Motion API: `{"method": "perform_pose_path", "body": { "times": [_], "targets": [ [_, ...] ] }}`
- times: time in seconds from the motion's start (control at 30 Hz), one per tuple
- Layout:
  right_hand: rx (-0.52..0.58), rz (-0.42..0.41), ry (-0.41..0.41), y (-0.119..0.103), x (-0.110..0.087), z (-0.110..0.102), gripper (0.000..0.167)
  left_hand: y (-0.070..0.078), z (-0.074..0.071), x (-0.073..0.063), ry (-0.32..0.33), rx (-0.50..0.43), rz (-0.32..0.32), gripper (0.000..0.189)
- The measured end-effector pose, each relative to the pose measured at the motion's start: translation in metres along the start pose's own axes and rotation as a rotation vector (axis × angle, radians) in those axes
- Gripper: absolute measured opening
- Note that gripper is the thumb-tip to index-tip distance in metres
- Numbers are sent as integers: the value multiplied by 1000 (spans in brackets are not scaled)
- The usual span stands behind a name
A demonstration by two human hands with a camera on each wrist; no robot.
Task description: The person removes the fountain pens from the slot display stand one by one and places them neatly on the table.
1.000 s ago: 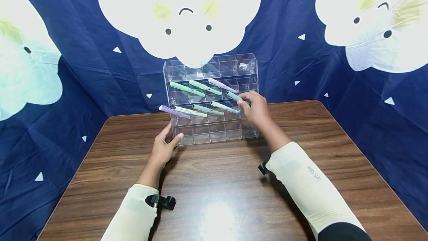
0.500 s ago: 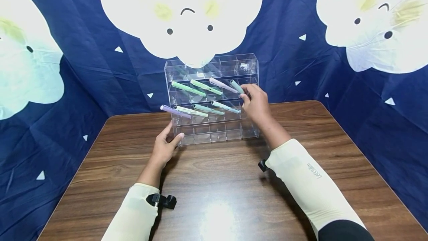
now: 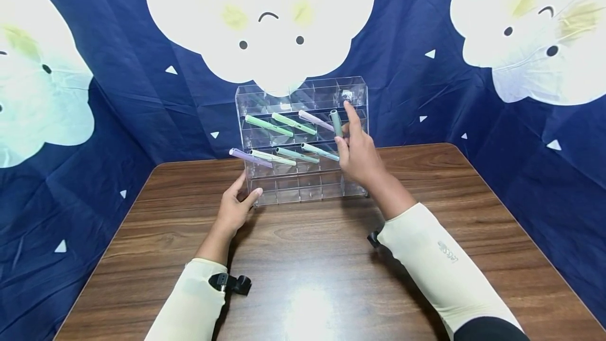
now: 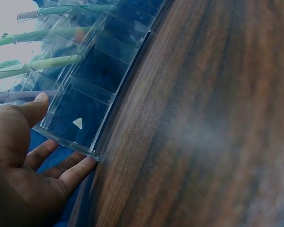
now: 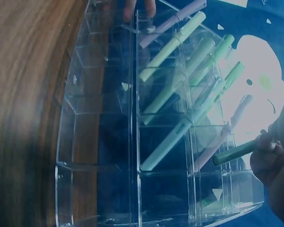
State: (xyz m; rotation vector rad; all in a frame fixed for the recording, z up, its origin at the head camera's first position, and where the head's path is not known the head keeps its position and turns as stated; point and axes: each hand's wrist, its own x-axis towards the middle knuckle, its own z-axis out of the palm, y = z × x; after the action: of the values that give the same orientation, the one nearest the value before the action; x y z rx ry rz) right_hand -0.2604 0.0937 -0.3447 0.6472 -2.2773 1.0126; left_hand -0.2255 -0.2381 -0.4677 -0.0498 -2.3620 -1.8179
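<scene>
A clear acrylic pen rack (image 3: pixel 286 195) with stepped rows of compartments stands upright on the table. My left hand (image 3: pixel 232 209) holds its lower left corner, thumb over the front and fingers at the side. At the right end of the upper pen row, my right hand (image 3: pixel 361 158) pinches a grey-green pen (image 3: pixel 335 122), index finger pointing up. In the right wrist view this pen (image 5: pixel 234 153) has its free end near the compartments. Two green pens (image 3: pixel 268 126) and a pale lilac pen (image 3: pixel 314 119) lean in that row. Below lean a purple pen (image 3: pixel 250 157), a cream pen (image 3: pixel 273 158), a teal pen (image 3: pixel 297 155) and a light blue pen (image 3: pixel 319 151).
The brown wooden table (image 3: pixel 293 257) carries a bright glare patch at the front. Behind it hangs a dark blue cloth (image 3: pixel 199 99) with white cloud faces. Each forearm wears a pale sleeve (image 3: pixel 189 299) and a black strap mount (image 3: pixel 231 283).
The grey-green pen in my right hand has swung from slanting left to nearly upright, and the index finger has straightened upward. My left hand stays at the rack's corner.
</scene>
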Motion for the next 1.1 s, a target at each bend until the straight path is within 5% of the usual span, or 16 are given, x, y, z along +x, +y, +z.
{"method": "perform_pose_path", "body": {
  "times": [0.27,1.1],
  "targets": [
    [31,-49,-37,-8,-16,8,78,0,0,1,-6,-9,6,74],
    [396,152,-285,-22,-44,42,77,-1,-1,2,-14,-26,2,74]
  ]
}}
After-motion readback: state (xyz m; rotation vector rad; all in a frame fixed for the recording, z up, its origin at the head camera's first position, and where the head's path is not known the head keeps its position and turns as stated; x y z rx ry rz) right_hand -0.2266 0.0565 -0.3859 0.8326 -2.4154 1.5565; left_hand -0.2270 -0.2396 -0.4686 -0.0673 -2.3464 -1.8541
